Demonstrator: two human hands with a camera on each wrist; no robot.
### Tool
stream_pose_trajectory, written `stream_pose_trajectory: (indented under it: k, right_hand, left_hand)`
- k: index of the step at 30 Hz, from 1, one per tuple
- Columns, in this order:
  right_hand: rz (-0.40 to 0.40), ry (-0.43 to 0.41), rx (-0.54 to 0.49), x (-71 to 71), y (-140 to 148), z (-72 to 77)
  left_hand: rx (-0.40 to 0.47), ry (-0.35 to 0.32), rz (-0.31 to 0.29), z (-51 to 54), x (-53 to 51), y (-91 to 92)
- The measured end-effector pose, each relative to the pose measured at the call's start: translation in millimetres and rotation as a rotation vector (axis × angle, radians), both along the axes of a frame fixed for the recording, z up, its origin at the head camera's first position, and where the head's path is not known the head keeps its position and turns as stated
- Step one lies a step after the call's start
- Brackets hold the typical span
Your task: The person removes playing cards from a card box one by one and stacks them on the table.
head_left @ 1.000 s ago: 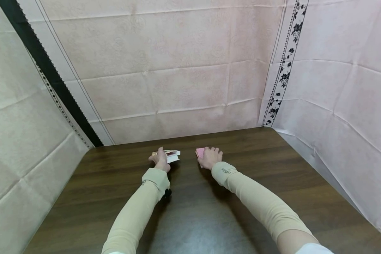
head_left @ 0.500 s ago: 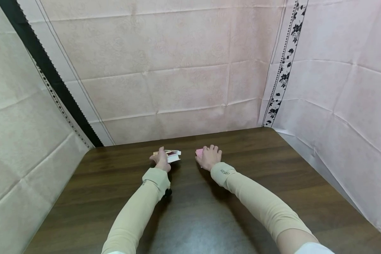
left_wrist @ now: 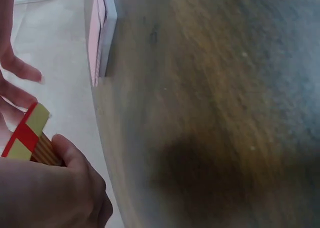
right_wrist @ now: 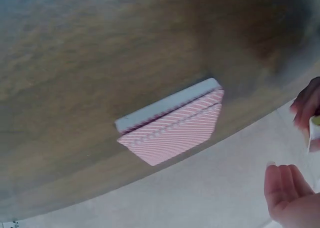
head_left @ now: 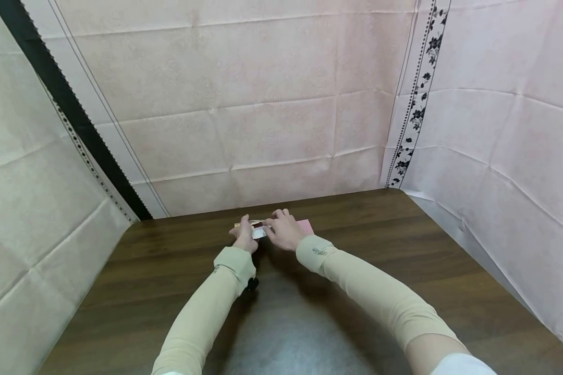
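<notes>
My left hand point(head_left: 245, 236) grips a small cardboard box point(head_left: 259, 234) above the far part of the table. In the left wrist view the box point(left_wrist: 26, 133) shows red and yellow patches and a striped side. My right hand point(head_left: 285, 230) is at the box's white end, its fingers extended; whether they touch it is unclear. A deck of cards point(head_left: 305, 226) lies on the table just right of that hand, partly hidden by it in the head view. In the right wrist view the deck point(right_wrist: 172, 133) has a pink striped back, and its top cards sit askew over the white-edged stack.
The brown wooden table point(head_left: 281, 307) ends at a far edge just beyond the hands. Pale creased cloth point(head_left: 262, 104) hangs behind it and on both sides. A small black object point(head_left: 252, 284) shows under my left wrist.
My right hand has left the deck and moved left to the box. The deck stays on the table, more of its right side showing. My left hand has shifted slightly right with the box.
</notes>
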State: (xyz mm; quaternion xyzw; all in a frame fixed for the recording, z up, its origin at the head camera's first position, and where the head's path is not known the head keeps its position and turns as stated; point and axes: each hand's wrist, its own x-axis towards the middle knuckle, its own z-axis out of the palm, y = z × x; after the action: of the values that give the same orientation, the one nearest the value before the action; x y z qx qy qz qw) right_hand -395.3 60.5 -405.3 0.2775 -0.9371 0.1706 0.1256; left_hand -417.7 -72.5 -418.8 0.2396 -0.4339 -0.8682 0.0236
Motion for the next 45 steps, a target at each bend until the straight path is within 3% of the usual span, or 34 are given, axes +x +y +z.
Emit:
stream_pose_trajectory:
  k: [6,9,18,22,33,38,45]
  right_hand:
    - [-0.027,-0.045,0.129,-1.4,-5.3,0.9]
    - [-0.025,-0.038,0.133,-2.0,-5.5,0.2]
    - [0.048,0.020,-0.080,2.4,1.3,-0.5]
    - [0.058,0.044,-0.142,6.3,2.8,0.7]
    - [-0.067,-0.131,-0.240,8.6,-5.7,4.4]
    - [-0.054,-0.158,-0.173,9.7,-4.9,4.7]
    - [0.015,-0.083,-0.036,7.8,-1.8,4.3]
  left_hand:
    - [-0.006,0.046,-0.074,3.8,-1.7,7.7]
    - [-0.005,0.044,-0.085,2.8,-1.9,7.6]
    - [0.024,-0.010,-0.018,-1.1,-2.4,-4.7]
    - [-0.011,-0.029,0.015,-1.5,-1.3,-8.3]
    - [0.006,-0.012,0.029,-0.5,2.0,-3.6]
    - [-0.007,-0.031,0.028,-0.5,4.2,-6.0]
    - [-0.060,-0.053,0.126,3.4,5.2,-10.7]
